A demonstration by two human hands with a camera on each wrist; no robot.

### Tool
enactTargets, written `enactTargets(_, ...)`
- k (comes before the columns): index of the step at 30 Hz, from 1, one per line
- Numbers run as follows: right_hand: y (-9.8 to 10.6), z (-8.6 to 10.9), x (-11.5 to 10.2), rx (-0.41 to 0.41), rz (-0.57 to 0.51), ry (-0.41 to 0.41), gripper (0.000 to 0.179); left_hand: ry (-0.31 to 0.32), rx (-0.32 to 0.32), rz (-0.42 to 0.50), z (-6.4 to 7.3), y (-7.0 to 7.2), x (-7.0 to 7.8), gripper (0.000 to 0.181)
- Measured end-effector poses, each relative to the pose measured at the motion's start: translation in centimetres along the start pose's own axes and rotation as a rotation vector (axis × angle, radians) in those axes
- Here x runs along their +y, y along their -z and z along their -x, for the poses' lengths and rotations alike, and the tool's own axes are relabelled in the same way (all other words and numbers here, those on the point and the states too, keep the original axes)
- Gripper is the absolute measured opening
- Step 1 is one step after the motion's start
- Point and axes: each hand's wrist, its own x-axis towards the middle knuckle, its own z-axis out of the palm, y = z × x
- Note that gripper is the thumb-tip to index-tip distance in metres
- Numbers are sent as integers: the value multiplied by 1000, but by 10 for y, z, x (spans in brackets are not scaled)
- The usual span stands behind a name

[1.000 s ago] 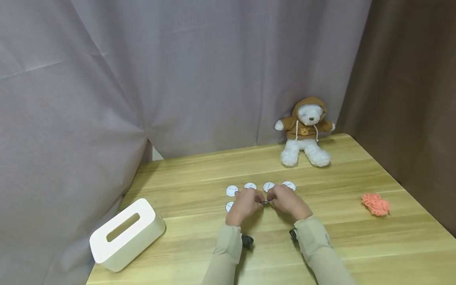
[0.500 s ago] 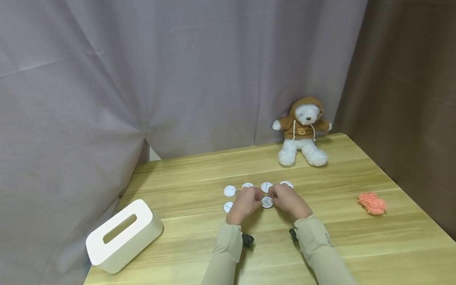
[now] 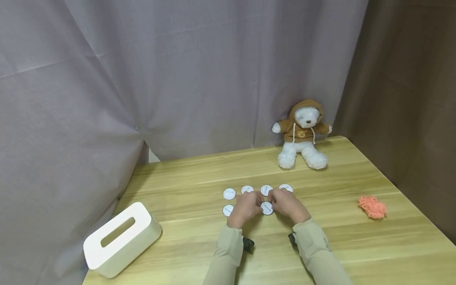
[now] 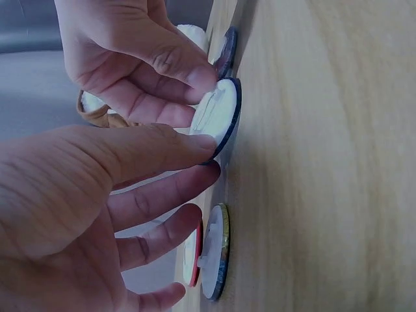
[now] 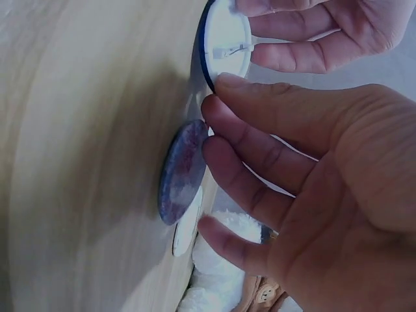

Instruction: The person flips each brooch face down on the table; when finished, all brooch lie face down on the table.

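Note:
A round pin badge (image 3: 266,208), its white back and pin facing up, is pinched between both hands. My left hand (image 3: 246,208) holds one edge with thumb and index finger, as the left wrist view shows on this badge (image 4: 218,114). My right hand (image 3: 287,204) pinches the opposite edge; its thumb lies on the rim of the badge (image 5: 224,39) in the right wrist view. Beside my right fingertips is another badge (image 5: 184,172) with a dark coloured printed face; whether they touch it is unclear. Two badges lie close to my left fingers, one of them red-rimmed (image 4: 192,255).
More white-backed badges lie in a row behind the hands, such as the leftmost badge (image 3: 229,193); another badge (image 3: 228,210) is left of my left hand. A white tissue box (image 3: 122,239), a teddy bear (image 3: 303,134) and coral yarn (image 3: 372,207) also stand or lie on the wooden table (image 3: 185,245).
The badge between my hands has tipped from edge-on to flatter, so its white back now shows. Both hands keep hold of it in nearly the same place.

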Motion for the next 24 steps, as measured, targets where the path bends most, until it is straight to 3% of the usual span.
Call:
enactTargets(9,-3,-4,2,12,60,-5,20,29,11,4,0,2,-3,17)
enactTargets(15,2,-3,7,11,92,-33,21,21,8,35,-2,1,1,15)
enactTargets(24,9,3,12,-1,83,-79,29,22,-27,0,-7,-2,10,26)
